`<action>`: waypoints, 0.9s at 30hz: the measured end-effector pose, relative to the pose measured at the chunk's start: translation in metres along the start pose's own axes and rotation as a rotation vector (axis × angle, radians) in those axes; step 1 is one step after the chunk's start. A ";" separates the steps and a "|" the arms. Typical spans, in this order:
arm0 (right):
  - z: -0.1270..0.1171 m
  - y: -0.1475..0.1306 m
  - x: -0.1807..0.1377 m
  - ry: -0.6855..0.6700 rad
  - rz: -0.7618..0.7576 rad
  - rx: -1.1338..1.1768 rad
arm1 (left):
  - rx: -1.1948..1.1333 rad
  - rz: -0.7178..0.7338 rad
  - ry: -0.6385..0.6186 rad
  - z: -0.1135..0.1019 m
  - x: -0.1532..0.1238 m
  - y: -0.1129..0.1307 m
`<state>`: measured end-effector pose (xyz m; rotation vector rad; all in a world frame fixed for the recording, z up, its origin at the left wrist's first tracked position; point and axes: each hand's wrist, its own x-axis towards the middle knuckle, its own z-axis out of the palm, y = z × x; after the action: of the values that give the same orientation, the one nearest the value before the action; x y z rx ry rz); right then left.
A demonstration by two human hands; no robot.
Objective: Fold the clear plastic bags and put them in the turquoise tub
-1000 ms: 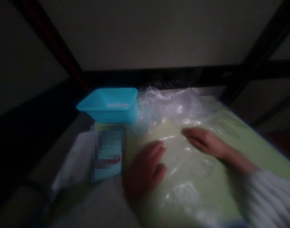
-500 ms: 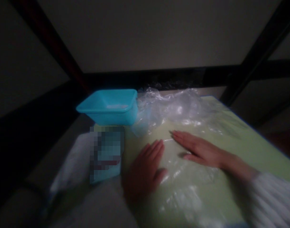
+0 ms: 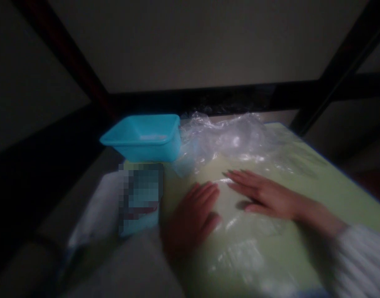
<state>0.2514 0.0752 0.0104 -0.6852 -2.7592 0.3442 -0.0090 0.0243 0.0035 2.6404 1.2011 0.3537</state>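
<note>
A clear plastic bag (image 3: 239, 236) lies flat on the yellow-green tabletop (image 3: 339, 194) in front of me. My left hand (image 3: 192, 219) rests at its left side, fingers stretched out and thumb apart. Across from it, my right hand (image 3: 264, 196) lies palm down on the bag's upper right part, with its fingers extended to the left. Neither hand grasps anything. The view is dim and a little blurred, so the bag's exact outline is hard to make out.
Behind my hands sits a crumpled heap of clear plastic (image 3: 236, 140). A turquoise basin (image 3: 143, 153) stands at the back left, with something pale inside. In front of it is a pixelated light-blue item (image 3: 143, 198), beside a white sheet-like thing (image 3: 98, 207). A wall rises behind the table.
Both hands have shifted slightly to the right, still flat. My right hand's fingers are a little more spread. The bag and basin stay in place.
</note>
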 end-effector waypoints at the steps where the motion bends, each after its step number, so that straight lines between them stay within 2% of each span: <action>1: 0.000 0.000 0.000 -0.002 -0.002 0.004 | -0.001 -0.008 -0.001 0.000 0.000 0.000; 10: -0.002 -0.004 0.002 -0.041 -0.014 0.001 | 0.009 -0.010 0.025 0.002 0.001 0.001; 15: -0.004 -0.004 0.004 -0.021 -0.036 0.030 | 0.005 0.017 0.038 0.002 0.001 0.001; 27: 0.005 -0.001 0.011 -0.034 0.002 0.023 | -0.002 0.044 0.029 0.002 0.002 0.002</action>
<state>0.2400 0.0789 0.0081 -0.6826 -2.7825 0.3906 -0.0051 0.0245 0.0023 2.6724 1.1517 0.4022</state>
